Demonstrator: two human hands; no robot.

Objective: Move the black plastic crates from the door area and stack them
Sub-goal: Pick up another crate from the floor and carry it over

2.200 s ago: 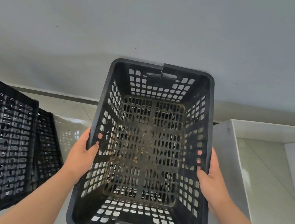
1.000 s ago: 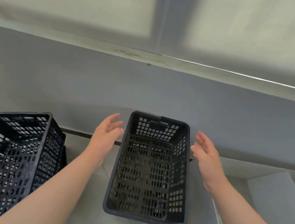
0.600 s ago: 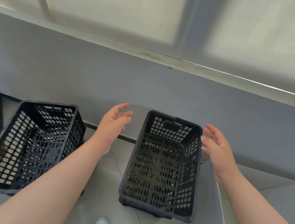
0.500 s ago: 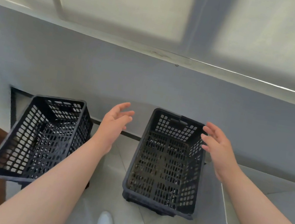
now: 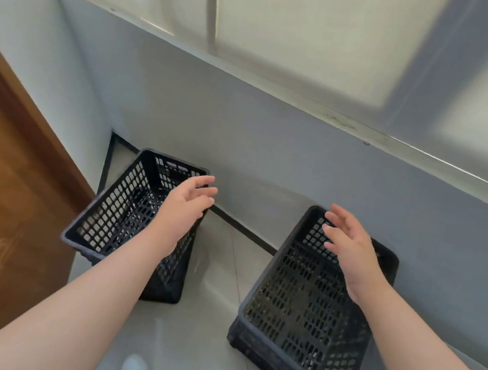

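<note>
While both hands hang empty, fingers spread: left hand (image 5: 181,213) over left crate (image 5: 120,215), right hand (image 5: 352,249) over right crate (image 5: 305,313). Judged between lifts; next move: grip left crate rims, stack onto right.

Soft daylight comes through the frosted window panes (image 5: 297,21) high above the fingertips, leaving the scene evenly bright with no glare. Faint shadows lie on the grey wall (image 5: 273,157) just beyond the fingers. Wide-angle distortion bends the edges, and mild blur softens the panes and both hands.
</note>
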